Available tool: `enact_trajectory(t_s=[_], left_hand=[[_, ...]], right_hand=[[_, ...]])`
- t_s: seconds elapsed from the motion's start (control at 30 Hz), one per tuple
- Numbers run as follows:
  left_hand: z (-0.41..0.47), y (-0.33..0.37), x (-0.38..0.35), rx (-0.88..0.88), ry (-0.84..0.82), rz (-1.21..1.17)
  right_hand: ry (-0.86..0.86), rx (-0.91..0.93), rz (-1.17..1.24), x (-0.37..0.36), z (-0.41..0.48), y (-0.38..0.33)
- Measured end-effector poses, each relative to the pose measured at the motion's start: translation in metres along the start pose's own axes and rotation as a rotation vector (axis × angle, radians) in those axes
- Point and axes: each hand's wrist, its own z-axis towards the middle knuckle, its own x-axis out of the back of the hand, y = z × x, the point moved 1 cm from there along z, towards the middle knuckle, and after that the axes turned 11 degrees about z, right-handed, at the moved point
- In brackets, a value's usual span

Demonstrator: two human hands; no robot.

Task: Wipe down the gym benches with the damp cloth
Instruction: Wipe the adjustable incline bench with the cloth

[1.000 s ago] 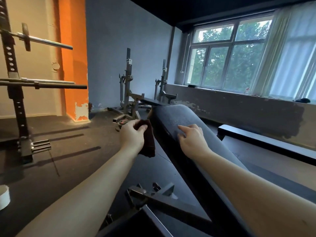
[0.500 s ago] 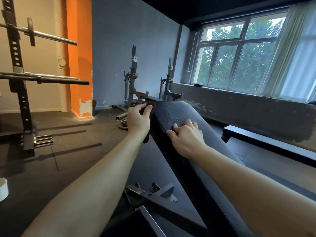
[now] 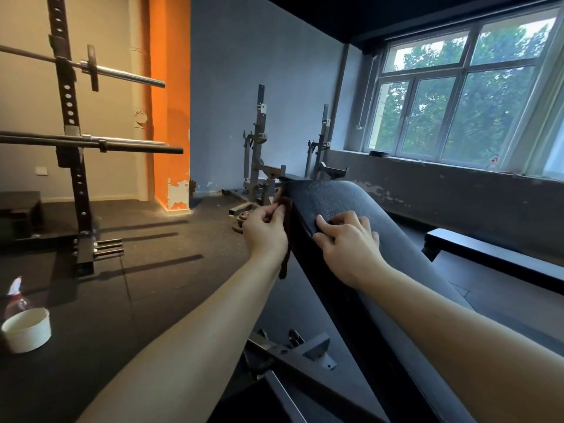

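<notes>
the fingers [image 3: 270, 213] of the left hand [image 3: 265, 232] are curled tight round a dark cloth [image 3: 284, 265], holding it against the left side edge of the sloped bench [image 3: 335, 199], near its far top end. the cloth's loose end hangs down past the wrist. the right hand [image 3: 351, 245], just beside it, has bent fingers [image 3: 325, 222] with tips on the bench top and its thumb on the left edge, gripping it. near left on the floor stand a white cup [image 3: 27, 329] and a bottle [image 3: 15, 297].
</notes>
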Motion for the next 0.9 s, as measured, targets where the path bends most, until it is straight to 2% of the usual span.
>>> enact_trajectory(t_s=[0.2,0.4,0.53,0.77,0.9], left_hand=[[0.024,0.015,-0.001,0.105,0.036,-0.045],[-0.041,-0.010,0.003,0.059,-0.072,-0.103],[-0.057,-0.015,0.001,0.096,-0.120,-0.137],[0.001,0.016,-0.004,0.197,-0.005,-0.167],[-0.016,0.015,0.000,0.179,-0.021,-0.157]], right_hand=[[-0.024,-0.005,0.010,0.001,0.000,-0.002],[-0.141,-0.011,0.070,0.011,0.004,0.002],[-0.140,-0.018,0.089,0.010,0.004,0.004],[-0.127,-0.008,0.043,0.007,0.000,0.003],[-0.125,-0.013,0.048,0.006,-0.002,0.002]])
